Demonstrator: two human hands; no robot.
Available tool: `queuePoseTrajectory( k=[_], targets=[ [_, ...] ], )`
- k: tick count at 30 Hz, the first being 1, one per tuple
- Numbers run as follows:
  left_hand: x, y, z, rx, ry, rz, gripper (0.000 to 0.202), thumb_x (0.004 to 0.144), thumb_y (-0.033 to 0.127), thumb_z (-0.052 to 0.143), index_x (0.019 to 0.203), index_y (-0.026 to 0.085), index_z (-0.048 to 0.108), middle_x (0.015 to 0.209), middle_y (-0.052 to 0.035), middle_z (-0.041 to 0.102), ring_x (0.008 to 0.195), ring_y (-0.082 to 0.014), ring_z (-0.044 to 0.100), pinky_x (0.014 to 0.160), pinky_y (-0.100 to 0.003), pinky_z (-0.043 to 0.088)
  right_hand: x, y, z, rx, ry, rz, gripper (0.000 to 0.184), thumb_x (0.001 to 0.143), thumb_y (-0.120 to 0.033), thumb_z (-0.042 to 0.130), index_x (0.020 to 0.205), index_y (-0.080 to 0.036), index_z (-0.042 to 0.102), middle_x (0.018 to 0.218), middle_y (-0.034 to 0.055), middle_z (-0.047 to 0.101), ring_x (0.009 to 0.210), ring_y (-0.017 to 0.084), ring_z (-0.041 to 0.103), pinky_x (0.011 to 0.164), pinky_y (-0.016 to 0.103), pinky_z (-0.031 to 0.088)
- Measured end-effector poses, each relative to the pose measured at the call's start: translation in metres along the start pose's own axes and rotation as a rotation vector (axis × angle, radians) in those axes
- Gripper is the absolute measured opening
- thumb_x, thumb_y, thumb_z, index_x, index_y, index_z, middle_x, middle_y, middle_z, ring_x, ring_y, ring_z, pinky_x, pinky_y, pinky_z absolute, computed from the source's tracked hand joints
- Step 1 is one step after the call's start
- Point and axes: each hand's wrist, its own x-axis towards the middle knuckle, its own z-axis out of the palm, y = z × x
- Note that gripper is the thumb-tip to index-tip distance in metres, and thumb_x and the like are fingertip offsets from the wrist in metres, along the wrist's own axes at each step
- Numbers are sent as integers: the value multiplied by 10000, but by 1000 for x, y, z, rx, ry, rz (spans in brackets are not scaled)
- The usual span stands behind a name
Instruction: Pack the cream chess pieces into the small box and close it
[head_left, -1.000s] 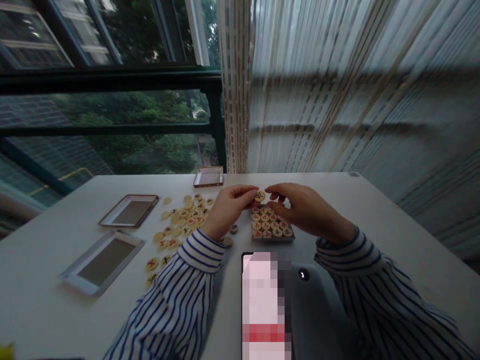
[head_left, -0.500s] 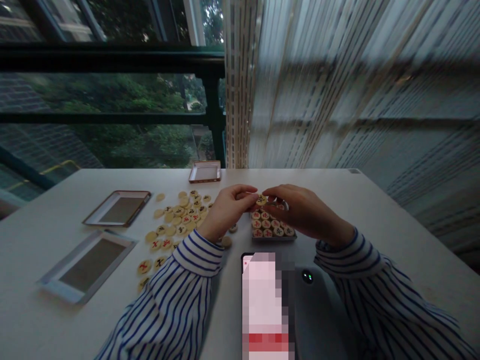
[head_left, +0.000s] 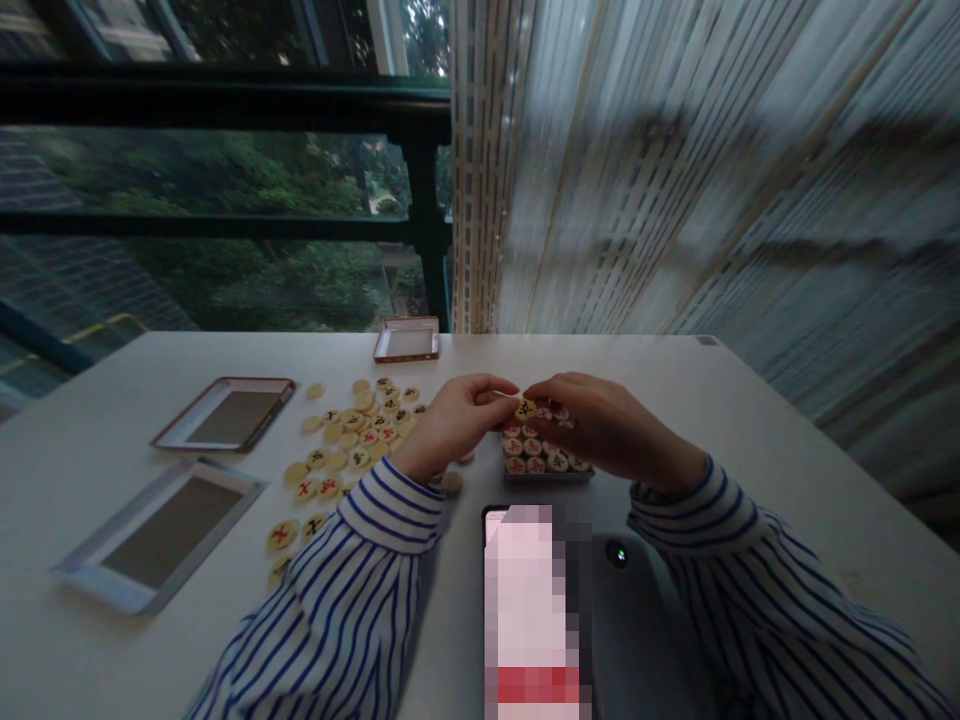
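I had one xiangqi piece (head_left: 525,408), yellowish with a dark character, between the two hands and over the far left corner of a shallow box (head_left: 547,477); I could not tell whether it touched the pieces beneath. The left hand (head_left: 456,425) had thumb and forefinger nearly together, pinching the piece at its left edge. The right hand (head_left: 619,432) was half curled from the other side, its forefinger tip at the piece; whether it gripped too I could not tell, as its own fingers hid the contact.

In the box I saw packed pieces (head_left: 532,447) standing in close rows, red characters at the left of the nearest row and dark ones at its right; the right hand covered much of the far part. Beyond the left hand, loose pieces (head_left: 357,432) lay scattered and overlapping, some blank side up, some red, some dark.

Farther left I had a brown-edged tray (head_left: 196,410) and, nearer me, a pale-rimmed tray (head_left: 81,563), with a smaller tray (head_left: 405,357) near the far edge of the white table (head_left: 735,420). Below the box lay a phone (head_left: 525,600), its screen pixelated, beside a grey device (head_left: 652,620) with a round lens. Behind everything were a dark railing (head_left: 225,98) and a striped curtain (head_left: 600,200).
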Motion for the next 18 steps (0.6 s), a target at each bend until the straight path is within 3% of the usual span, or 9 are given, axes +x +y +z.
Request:
queuePoseTrajectory(
  k=[18],
  targets=[
    [1, -3, 3, 147, -17, -19, 138, 768, 96, 581, 902, 83, 609, 640, -31, 646, 602, -98, 611, 659, -258, 498, 0, 0, 4, -54, -84, -4, 251, 838, -338, 507, 1011, -178, 592, 898, 57, 645, 804, 172, 579, 677, 270, 402]
  ],
)
